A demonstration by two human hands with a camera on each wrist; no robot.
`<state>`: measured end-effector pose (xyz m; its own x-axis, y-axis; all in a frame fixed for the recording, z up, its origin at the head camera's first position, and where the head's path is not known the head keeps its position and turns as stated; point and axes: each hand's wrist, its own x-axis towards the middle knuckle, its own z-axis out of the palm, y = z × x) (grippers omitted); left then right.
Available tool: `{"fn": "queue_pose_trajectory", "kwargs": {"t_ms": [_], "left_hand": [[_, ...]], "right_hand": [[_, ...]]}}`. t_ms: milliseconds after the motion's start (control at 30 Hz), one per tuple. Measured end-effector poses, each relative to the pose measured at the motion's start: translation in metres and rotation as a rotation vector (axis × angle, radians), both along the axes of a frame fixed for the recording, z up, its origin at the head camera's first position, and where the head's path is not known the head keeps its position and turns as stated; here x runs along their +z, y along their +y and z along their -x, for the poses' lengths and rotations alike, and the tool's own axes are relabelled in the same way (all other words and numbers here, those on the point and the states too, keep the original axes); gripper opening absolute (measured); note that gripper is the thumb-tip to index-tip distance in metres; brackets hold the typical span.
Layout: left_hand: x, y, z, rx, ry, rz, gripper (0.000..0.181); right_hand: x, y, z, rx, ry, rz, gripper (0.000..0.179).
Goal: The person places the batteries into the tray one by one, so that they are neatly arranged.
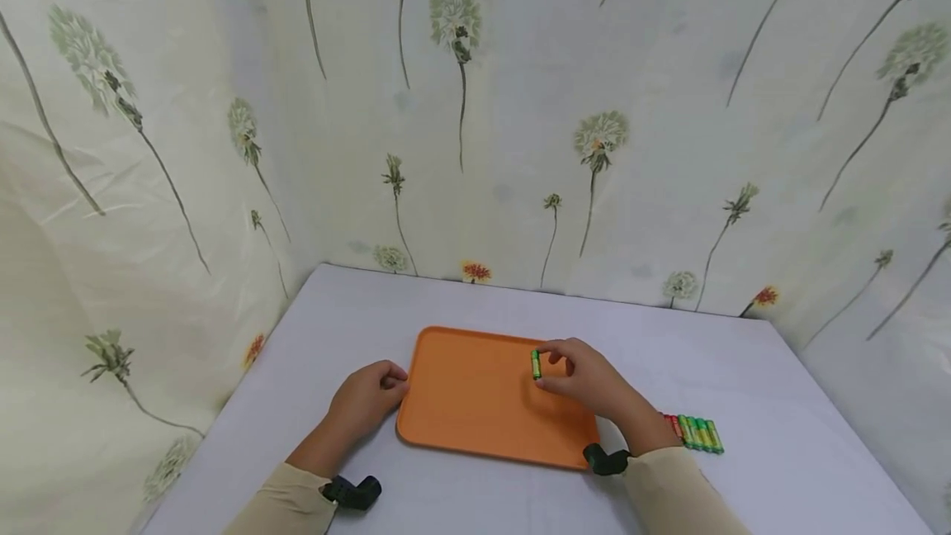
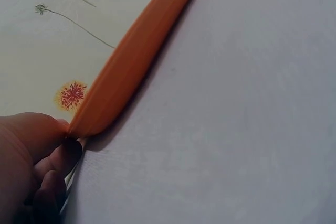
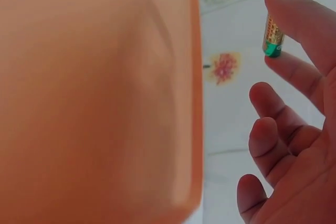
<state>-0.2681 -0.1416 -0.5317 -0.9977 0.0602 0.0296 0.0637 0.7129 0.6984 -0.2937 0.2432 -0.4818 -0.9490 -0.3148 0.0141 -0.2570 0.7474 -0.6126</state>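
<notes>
An orange tray [image 1: 468, 390] lies on the white table, with nothing on the part of its surface that shows. My left hand [image 1: 369, 397] pinches the tray's left rim between thumb and fingers; the left wrist view shows the tray edge [image 2: 123, 72] in that hand [image 2: 31, 156]. Above the tray's right part, my right hand [image 1: 587, 374] holds a small green and gold battery [image 1: 536, 364] by its two ends. In the right wrist view the battery [image 3: 273, 38] sits between thumb and index finger, the other fingers of the hand [image 3: 299, 145] loosely bent.
To the right of the tray, a row of batteries [image 1: 698, 433] lies side by side, several green and gold, some red ones [image 1: 672, 423] partly hidden by the right forearm. A flower-patterned curtain [image 1: 505, 106] hangs behind the table and along its sides.
</notes>
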Motion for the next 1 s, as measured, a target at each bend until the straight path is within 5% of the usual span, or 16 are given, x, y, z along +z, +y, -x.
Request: {"fn": "queue_pose_trajectory", "kwargs": {"t_ms": [1000], "left_hand": [[-0.002,-0.001,0.005,-0.004,0.004,-0.011,0.01]], "right_hand": [[-0.001,-0.1,0.016,0.088,-0.084,0.096,0.043]]}}
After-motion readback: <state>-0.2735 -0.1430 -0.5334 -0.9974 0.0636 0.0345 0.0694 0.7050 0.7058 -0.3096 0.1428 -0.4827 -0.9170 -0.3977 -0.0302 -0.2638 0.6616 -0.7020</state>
